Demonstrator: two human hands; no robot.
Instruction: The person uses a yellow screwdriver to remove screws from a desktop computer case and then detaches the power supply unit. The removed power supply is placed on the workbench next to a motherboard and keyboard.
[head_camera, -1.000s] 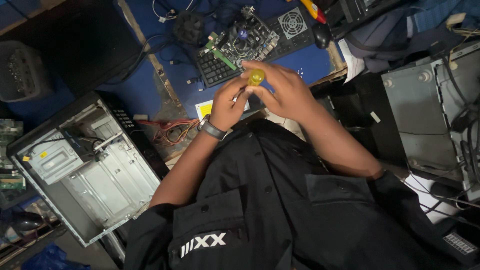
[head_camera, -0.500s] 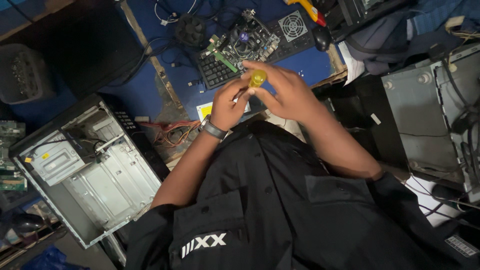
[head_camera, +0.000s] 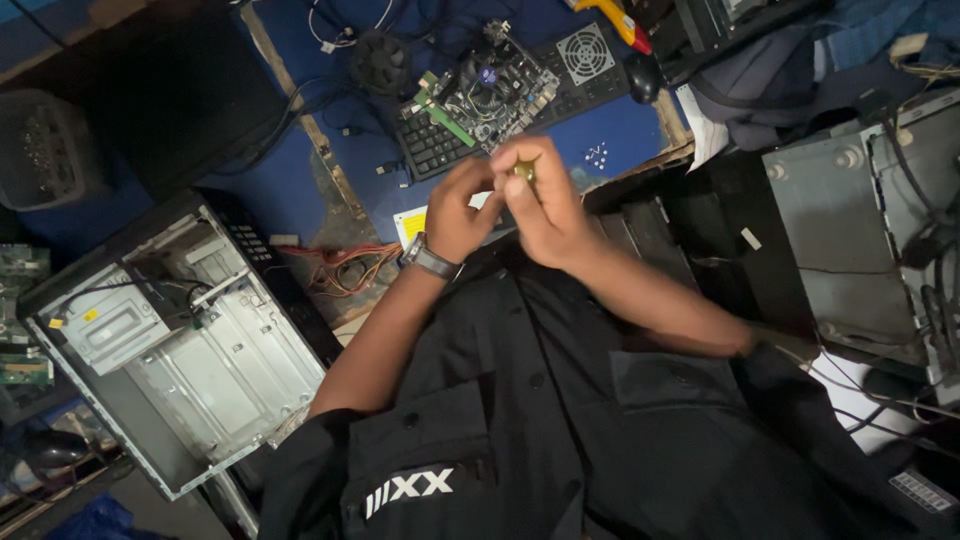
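Both my hands meet in front of my chest, over the near edge of the blue bench. My right hand (head_camera: 545, 205) is closed around a yellow-handled screwdriver (head_camera: 524, 171), of which only a small bit of handle shows between the fingers. My left hand (head_camera: 457, 212), with a wristwatch (head_camera: 429, 260) on its wrist, is cupped against the right one and touches the tool's lower end; its grip is hidden. Just beyond the hands a bare motherboard (head_camera: 492, 88) lies on a black keyboard (head_camera: 435, 146).
An open grey computer case (head_camera: 185, 340) lies at the left, red and orange wires (head_camera: 345, 268) beside it. A second grey case (head_camera: 860, 230) stands at the right. A black fan (head_camera: 380, 62), a mouse (head_camera: 643, 76) and a few small screws (head_camera: 597, 154) lie on the blue bench (head_camera: 625, 130).
My right hand has closed further over the yellow handle, hiding most of it, and both hands have drawn together. The view has shifted slightly.
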